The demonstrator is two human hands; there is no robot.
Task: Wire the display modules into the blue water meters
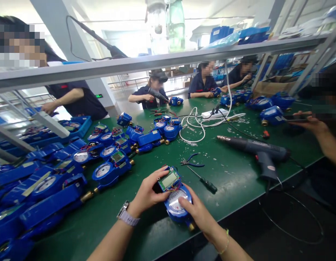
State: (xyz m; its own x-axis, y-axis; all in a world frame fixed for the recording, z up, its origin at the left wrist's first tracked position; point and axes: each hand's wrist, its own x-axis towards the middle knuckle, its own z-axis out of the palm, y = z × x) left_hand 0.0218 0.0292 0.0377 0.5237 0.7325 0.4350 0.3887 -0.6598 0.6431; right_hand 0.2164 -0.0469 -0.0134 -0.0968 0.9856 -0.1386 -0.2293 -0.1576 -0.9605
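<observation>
Between my two hands is a blue water meter (pixel 173 208) with a round clear dial, a brass end and an exposed circuit board with a small grey display (pixel 169 180). My left hand (pixel 149 188) grips the meter at its circuit board end, thumb below the board. Around the dial's right side my right hand (pixel 193 204) is closed, its thumb resting on the dial cover. Just beyond the meter lie blue-handled pliers (pixel 193 160) and a screwdriver (pixel 207 184) with a dark green handle.
Many similar blue meters (pixel 102 170) crowd the green table (pixel 228 174) on the left. A heat gun (pixel 255 150) lies at the right. A power strip (pixel 214 113) with a coiled white cable (pixel 192 136) sits farther back. Several people work around the table under a metal shelf (pixel 157 59).
</observation>
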